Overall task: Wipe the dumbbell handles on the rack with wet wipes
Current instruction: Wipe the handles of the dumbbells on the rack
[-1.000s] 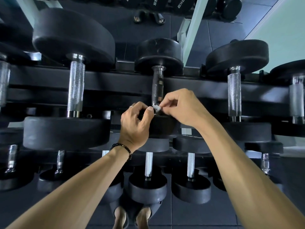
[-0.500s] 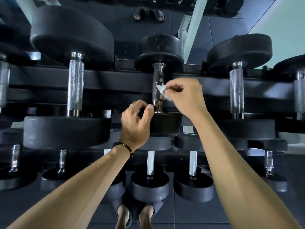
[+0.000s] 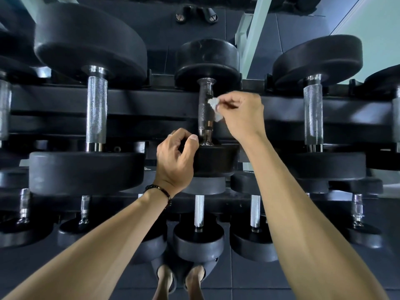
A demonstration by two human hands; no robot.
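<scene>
A small black dumbbell sits on the top tier of the rack, its dark knurled handle (image 3: 204,111) in the middle of the view. My right hand (image 3: 242,118) pinches a small crumpled white wet wipe (image 3: 214,107) against the right side of that handle, near its upper half. My left hand (image 3: 176,159) has its fingers curled round the edge of the dumbbell's near weight head (image 3: 216,159), thumb near the handle's base.
Larger dumbbells with silver handles flank it on the rack, one to the left (image 3: 96,109) and one to the right (image 3: 313,113). Smaller dumbbells (image 3: 199,213) fill the lower tier. My feet (image 3: 179,282) stand on the dark tiled floor below.
My right hand has carried the wipe up the handle from its base toward the upper half. My left hand has stayed on the near weight head.
</scene>
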